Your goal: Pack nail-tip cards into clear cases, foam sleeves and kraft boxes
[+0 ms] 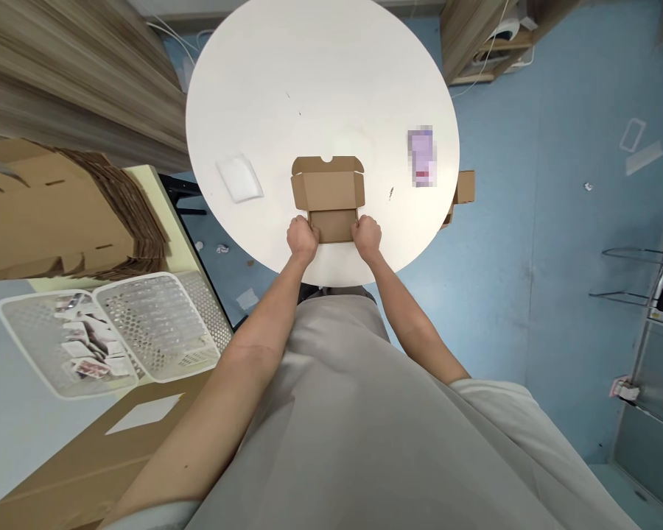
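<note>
A small brown cardboard box (328,193) lies on the round white table (320,81) near its front edge, with its lid flap standing open toward the far side. My left hand (302,238) grips the box's near left corner with curled fingers. My right hand (366,235) grips the near right corner the same way. Both hands press against the box's low front wall.
A white padded pouch (239,177) lies left of the box, a blurred purple item (422,156) right of it. A stack of flat cardboard (60,206) and white mesh baskets (116,331) stand at the left. Another small box (464,187) shows past the table's right rim.
</note>
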Tool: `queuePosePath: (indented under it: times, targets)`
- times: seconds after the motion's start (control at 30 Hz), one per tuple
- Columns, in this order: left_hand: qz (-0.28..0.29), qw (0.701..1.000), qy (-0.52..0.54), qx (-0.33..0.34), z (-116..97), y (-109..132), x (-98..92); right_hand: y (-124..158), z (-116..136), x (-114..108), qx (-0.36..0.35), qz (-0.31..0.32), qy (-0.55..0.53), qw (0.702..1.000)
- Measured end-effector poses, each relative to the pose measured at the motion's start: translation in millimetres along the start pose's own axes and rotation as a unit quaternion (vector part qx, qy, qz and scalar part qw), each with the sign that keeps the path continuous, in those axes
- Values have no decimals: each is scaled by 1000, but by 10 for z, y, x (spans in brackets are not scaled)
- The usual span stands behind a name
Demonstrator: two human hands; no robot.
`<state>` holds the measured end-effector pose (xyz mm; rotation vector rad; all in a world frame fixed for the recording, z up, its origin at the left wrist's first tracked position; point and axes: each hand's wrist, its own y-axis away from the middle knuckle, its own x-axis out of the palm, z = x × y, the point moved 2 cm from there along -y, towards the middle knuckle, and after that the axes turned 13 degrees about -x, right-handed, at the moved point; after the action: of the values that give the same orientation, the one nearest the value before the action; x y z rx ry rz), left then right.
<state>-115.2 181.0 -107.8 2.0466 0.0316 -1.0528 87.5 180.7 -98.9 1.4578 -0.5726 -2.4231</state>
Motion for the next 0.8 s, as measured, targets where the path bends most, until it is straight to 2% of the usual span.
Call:
queuePosePath:
  times: [0.13, 0.23, 0.33, 0.4, 0.5, 0.57, 0.67, 0.73, 0.8]
  targets:
    - [-14, 1000, 23, 16, 49, 100, -78, 96, 27, -80, 25, -8, 5, 1000]
    - [-48, 998, 48, 9, 153, 57, -308, 278, 40, -198, 46, -32, 15, 998]
    - [-110, 989, 87, -42, 276, -216, -696, 564, 44, -311, 53, -72, 6, 996]
    - [-149, 978, 101, -105, 333, -484, -963, 790, 47, -358, 58, -103, -5, 993]
    - [-159, 966, 107, -173, 336, -863, -1241, 1122, 57, -382, 69, -144, -15, 987]
    - [-129, 963, 128, -199, 304, -1037, -1313, 1312, 64, -381, 82, -163, -17, 983]
    - [-91, 960, 150, -220, 250, -1174, -1299, 1541, 70, -375, 104, -186, -14, 977]
    - [-97, 959, 159, -215, 219, -1215, -1254, 1653, 75, -369, 119, -200, -14, 972]
    - [-113, 960, 183, -182, 193, -1241, -1205, 1729, 82, -357, 131, -208, -18, 969]
